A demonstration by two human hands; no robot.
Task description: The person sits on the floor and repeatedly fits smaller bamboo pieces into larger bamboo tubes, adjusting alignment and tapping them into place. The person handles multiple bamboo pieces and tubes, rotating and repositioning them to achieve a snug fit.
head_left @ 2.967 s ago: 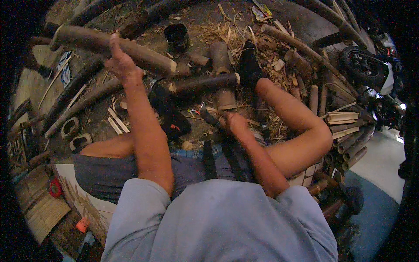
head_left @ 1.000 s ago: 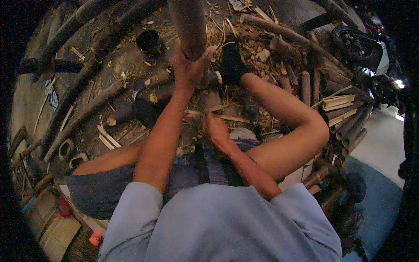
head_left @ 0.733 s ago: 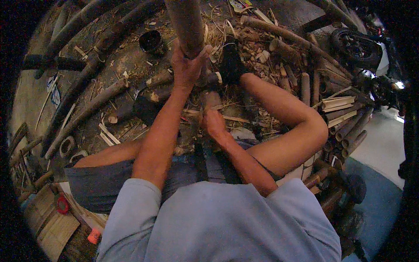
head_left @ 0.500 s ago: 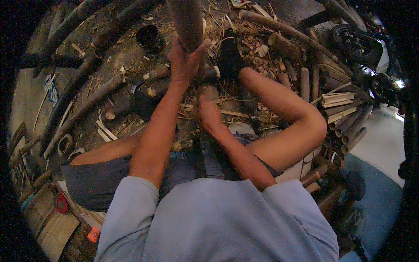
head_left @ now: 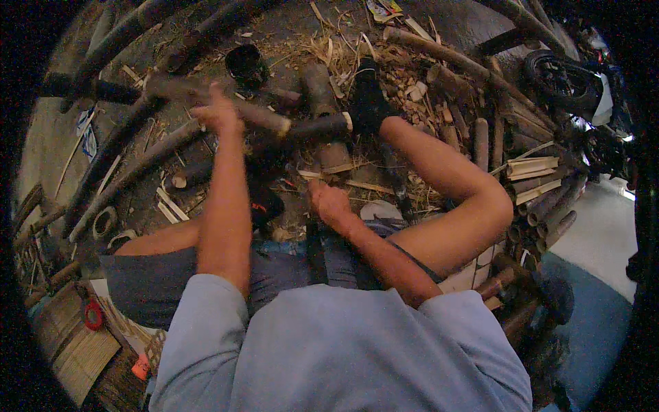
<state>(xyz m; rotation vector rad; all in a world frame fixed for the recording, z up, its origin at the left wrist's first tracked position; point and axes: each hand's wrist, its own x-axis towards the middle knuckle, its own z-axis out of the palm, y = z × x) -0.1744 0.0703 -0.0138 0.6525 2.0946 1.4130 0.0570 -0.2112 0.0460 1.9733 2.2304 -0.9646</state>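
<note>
My left hand [head_left: 221, 115] is closed around a short, thick brown bamboo piece [head_left: 264, 118], which lies slantwise in front of me; its far left part is blurred by motion. In front of my right knee, my right hand [head_left: 331, 204] is closed in a fist, low between my legs. Whatever it grips is hidden. Just beyond that fist, a thin pale split strip [head_left: 312, 176] lies near the end of another bamboo piece [head_left: 319, 93] that points away from me. A dark bamboo piece [head_left: 309, 130] with a pale cut end crosses it.
Long poles [head_left: 103, 165] curve along the left. At the right are stacked bamboo pieces [head_left: 539, 220], pale split strips [head_left: 532, 167] and a motorcycle wheel [head_left: 559, 72]. A black pot [head_left: 247, 63] stands ahead. Wood chips [head_left: 412, 89] litter the ground near my right foot [head_left: 368, 93].
My left hand has swung left, bringing the bamboo piece from upright to slantwise and low. My right hand has drawn slightly nearer to me and away from the lying bamboo.
</note>
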